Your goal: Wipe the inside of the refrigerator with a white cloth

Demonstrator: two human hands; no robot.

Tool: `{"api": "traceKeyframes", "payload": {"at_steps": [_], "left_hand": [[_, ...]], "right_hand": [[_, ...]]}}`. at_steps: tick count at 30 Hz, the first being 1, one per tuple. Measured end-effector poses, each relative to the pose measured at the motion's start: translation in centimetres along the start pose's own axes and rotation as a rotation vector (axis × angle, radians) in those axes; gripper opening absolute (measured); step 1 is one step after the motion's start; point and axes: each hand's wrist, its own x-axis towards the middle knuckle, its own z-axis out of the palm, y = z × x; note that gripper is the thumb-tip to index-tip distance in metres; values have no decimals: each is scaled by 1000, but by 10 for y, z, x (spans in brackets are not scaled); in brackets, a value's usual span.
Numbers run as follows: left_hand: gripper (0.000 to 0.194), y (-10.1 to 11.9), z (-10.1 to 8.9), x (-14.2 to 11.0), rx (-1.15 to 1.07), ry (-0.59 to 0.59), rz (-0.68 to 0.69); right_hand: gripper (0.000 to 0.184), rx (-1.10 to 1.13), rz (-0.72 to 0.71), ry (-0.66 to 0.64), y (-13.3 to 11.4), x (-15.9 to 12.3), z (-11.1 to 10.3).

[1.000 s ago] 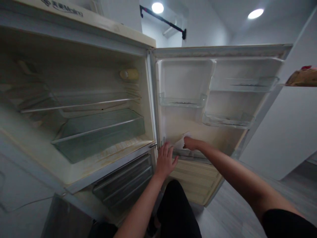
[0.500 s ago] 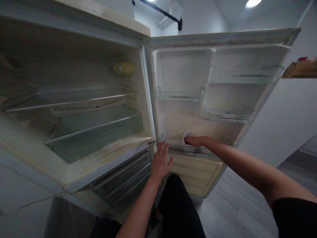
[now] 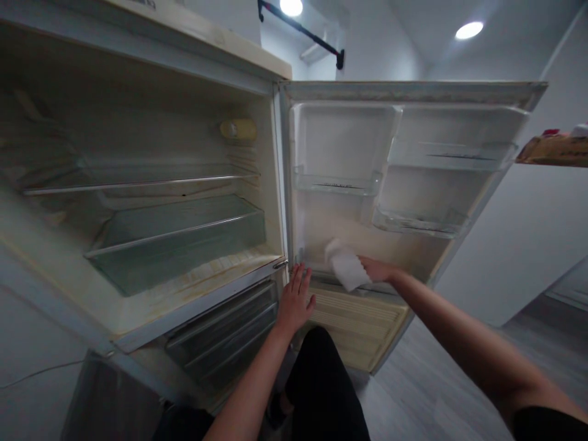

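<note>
A refrigerator (image 3: 184, 310) stands open in front of me, its door (image 3: 337, 226) swung out to the right. In my right hand (image 3: 377, 269) is a thin white wipe (image 3: 351, 269), partly blurred, hanging down in front of the door's lower shelf (image 3: 390, 293). The right fingers are closed on it, partly hidden behind it. My left hand (image 3: 294, 303) is at the lower hinge side of the door, fingers stretched and apart, holding nothing. Whether its fingertips press on the door edge I cannot tell.
Glass shelves (image 3: 151, 182) and a glass-fronted drawer (image 3: 184, 245) fill the cabinet, whose floor has yellowish stains. Below is a clear freezer drawer (image 3: 225, 334). Clear door racks (image 3: 337, 184) line the door. A cardboard box (image 3: 555, 150) sits at the right.
The wipe, bunched in my right hand before, now hangs spread out, and that hand has shifted slightly right and down. My left hand stays at the hinge side. The view has shifted slightly.
</note>
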Motion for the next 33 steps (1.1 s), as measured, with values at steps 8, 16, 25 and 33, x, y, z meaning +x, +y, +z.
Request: {"api": "traceKeyframes", "payload": {"at_steps": [8,16,25,33], "left_hand": [[70,-23,44,-75,-185,284,-374],[49,-14,-4,-32,-323,425,-404],[67,20,-18,41,-39,43,20],[28,34,1,61,160,-71,-12]], "right_hand": [[35,-387,321,308,-122,107,82],[34,-310,359,201,-114,86,62],[28,-504,284,119,-16,-42,48],[30,-566,259,228,97,-164,27]]}}
